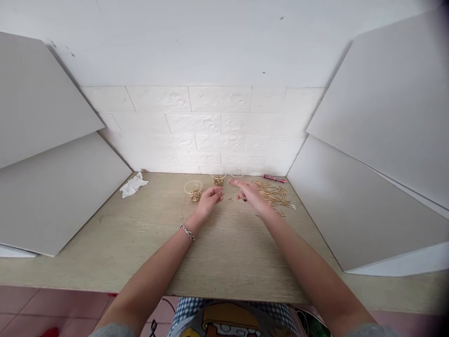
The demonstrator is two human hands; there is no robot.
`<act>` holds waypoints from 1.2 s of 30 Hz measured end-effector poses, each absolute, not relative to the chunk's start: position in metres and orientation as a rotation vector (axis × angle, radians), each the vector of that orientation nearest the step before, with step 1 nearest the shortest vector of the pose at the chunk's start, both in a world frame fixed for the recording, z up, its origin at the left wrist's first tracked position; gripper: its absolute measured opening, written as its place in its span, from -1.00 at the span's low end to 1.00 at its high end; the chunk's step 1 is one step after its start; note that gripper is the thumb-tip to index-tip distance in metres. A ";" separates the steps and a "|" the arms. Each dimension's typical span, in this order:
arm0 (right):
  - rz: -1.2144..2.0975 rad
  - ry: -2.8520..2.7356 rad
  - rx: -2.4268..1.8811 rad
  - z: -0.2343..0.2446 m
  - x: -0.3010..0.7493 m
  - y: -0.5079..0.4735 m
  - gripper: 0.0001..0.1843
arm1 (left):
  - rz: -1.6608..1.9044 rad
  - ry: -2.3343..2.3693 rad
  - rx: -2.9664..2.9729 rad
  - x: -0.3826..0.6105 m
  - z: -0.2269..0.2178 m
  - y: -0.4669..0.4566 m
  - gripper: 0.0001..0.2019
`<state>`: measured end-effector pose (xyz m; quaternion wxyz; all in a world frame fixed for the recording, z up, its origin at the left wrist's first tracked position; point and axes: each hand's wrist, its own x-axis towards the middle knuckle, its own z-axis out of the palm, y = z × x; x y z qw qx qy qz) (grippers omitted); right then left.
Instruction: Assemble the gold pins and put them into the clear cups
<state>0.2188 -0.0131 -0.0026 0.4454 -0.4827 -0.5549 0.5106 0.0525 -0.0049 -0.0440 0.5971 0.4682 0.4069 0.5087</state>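
My left hand (pixel 210 198) is just above the table, its thumb and fingertips pinched together; whatever sits between them is too small to make out. My right hand (pixel 247 193) reaches forward with fingers stretched out and apart, close to a clear round container (pixel 236 175) by the wall. Left of my left hand stands a clear container (pixel 193 185) with small gold-coloured pieces (pixel 195 196) in it. Another holding gold pieces (pixel 218 180) is just beyond my fingers. A tiny gold piece (pixel 230 199) lies between my hands. Many thin gold rods (pixel 275 195) are spread beside my right hand.
A red patterned pen-like stick (pixel 274 178) lies at the back right of the wooden table (pixel 228 262). A crumpled white cloth (pixel 133 185) is at the back left. Grey-white panels (pixel 63 192) (pixel 372 201) stand on both sides, and a white brick-patterned wall (pixel 210 124) closes the back.
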 end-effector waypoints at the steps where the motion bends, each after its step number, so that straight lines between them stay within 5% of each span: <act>1: 1.384 -1.286 -1.099 -0.008 0.216 -0.024 -0.66 | 1.148 0.912 1.058 0.053 -0.043 -0.007 -0.75; 9: 1.631 -1.020 -0.932 -0.023 0.212 -0.052 -0.66 | 1.025 0.817 0.995 0.061 -0.042 -0.016 -0.88; 24: 0.379 -2.173 -1.233 -0.038 0.209 -0.062 -0.53 | 0.830 0.798 0.857 0.054 -0.041 -0.013 -0.85; 36: 0.216 -2.216 -1.245 -0.038 0.213 -0.061 -0.65 | 0.709 0.712 0.798 0.051 -0.040 -0.014 -0.96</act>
